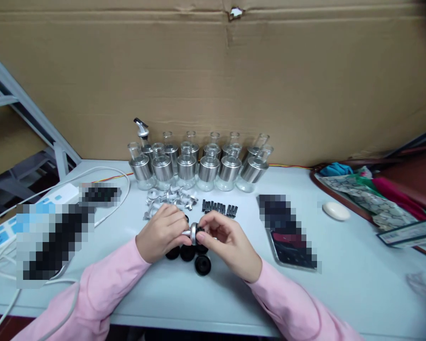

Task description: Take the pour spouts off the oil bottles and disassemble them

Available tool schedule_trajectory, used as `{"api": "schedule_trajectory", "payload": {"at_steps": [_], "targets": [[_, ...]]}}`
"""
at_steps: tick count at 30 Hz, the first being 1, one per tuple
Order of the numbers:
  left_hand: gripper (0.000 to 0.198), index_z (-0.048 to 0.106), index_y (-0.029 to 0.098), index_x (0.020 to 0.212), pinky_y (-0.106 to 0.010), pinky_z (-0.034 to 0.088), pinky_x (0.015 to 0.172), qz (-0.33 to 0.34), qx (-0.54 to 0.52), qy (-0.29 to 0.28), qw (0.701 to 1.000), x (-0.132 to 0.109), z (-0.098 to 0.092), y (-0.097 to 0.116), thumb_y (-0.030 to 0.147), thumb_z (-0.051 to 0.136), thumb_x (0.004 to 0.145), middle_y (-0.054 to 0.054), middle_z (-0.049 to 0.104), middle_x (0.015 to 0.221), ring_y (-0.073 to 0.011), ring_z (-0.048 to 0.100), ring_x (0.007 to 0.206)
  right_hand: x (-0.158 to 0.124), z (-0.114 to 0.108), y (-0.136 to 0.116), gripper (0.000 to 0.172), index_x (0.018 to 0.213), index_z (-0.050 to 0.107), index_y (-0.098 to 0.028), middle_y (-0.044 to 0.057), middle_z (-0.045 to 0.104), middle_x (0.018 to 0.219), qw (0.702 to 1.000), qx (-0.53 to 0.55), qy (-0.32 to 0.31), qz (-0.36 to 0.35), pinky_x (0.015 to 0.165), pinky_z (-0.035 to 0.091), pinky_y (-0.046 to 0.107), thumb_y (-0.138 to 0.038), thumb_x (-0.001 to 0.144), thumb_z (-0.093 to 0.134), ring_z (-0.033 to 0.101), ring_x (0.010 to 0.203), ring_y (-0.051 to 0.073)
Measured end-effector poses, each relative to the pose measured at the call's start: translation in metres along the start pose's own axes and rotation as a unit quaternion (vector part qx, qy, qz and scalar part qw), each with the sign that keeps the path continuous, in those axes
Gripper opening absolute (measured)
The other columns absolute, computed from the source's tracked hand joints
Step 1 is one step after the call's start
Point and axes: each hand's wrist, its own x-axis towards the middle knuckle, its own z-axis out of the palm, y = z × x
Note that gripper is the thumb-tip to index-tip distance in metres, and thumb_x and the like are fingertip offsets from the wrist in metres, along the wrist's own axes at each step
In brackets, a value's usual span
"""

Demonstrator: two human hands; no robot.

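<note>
Behind your table [145, 303] stands one cardboard panel [213, 80]. At the right edge a brown bag [408, 180] runs out of view, cloths spilling from it; at the left, a power strip [7, 232] lies among white cables [71, 282]. Twelve glass bottles [186, 166] with metal sleeves stand in two rows of six; the front row partly hides the back one, where the leftmost bottle bears a pourer [141, 128]. Your left hand [165, 231] grips one silver spout [193, 234] low over the table, and your right hand [230, 241] pinches a dark piece [199, 229] at its end, mostly covered by fingers. To your right lie one phone [294, 253], partly pixelated, and one white oval object [336, 211]. More spouts [170, 194] overlap beyond your left hand, too tangled to count. Four black discs [203, 265] show near your hands, one partly covered. About ten small black tubes [215, 207] lie beyond your right fingers.
</note>
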Motion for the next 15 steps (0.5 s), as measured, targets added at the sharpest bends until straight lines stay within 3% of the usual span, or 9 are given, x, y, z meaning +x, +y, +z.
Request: {"api": "schedule_trajectory", "payload": {"at_steps": [3,6,9,12,15], "targets": [[0.052,0.047,0.016,0.067,-0.029,0.029,0.064,-0.028,-0.054,-0.045,0.997,0.004,-0.009,0.000,0.047,0.015,0.092,-0.002,0.051,0.064,-0.0148,0.040,0.066,-0.003,0.002,0.000,0.016,0.076,0.051,-0.018,-0.004,0.045,0.060,1.000,-0.014,0.016,-0.021,0.052,0.035,0.021,-0.031,0.072,0.060,0.042,0.054,0.008],[0.051,0.048,0.017,0.067,-0.029,0.027,0.064,-0.044,-0.079,-0.054,0.994,0.006,-0.015,-0.001,0.046,0.015,0.093,-0.001,0.049,0.062,-0.0146,0.038,0.064,-0.005,0.006,-0.001,0.011,0.074,0.051,-0.018,-0.005,0.044,0.057,0.997,-0.039,0.033,-0.054,0.050,0.035,0.020,-0.025,0.071,0.059,0.042,0.052,0.008],[0.051,0.046,0.017,0.065,-0.029,0.027,0.062,-0.045,-0.097,-0.071,0.992,0.007,-0.019,-0.003,0.045,0.015,0.093,0.000,0.047,0.060,-0.0144,0.037,0.062,-0.006,0.008,0.000,0.008,0.074,0.051,-0.019,-0.005,0.046,0.058,0.985,-0.108,0.063,-0.122,0.050,0.037,0.020,-0.018,0.070,0.059,0.043,0.052,0.008],[0.052,0.043,0.017,0.061,-0.028,0.028,0.062,-0.042,-0.120,-0.087,0.988,0.009,-0.019,-0.003,0.044,0.013,0.094,0.000,0.046,0.057,-0.0137,0.037,0.061,-0.004,0.006,0.002,0.009,0.077,0.052,-0.019,-0.001,0.052,0.064,0.943,-0.204,0.057,-0.255,0.055,0.041,0.022,-0.014,0.073,0.057,0.046,0.058,0.010],[0.054,0.041,0.017,0.057,-0.027,0.031,0.062,-0.054,-0.137,-0.105,0.983,0.011,-0.019,-0.002,0.044,0.012,0.094,0.000,0.046,0.056,-0.0130,0.040,0.060,-0.002,0.001,0.004,0.013,0.088,0.053,-0.018,0.004,0.059,0.073,0.875,-0.304,0.003,-0.378,0.060,0.043,0.025,-0.010,0.079,0.051,0.049,0.065,0.013]]}}
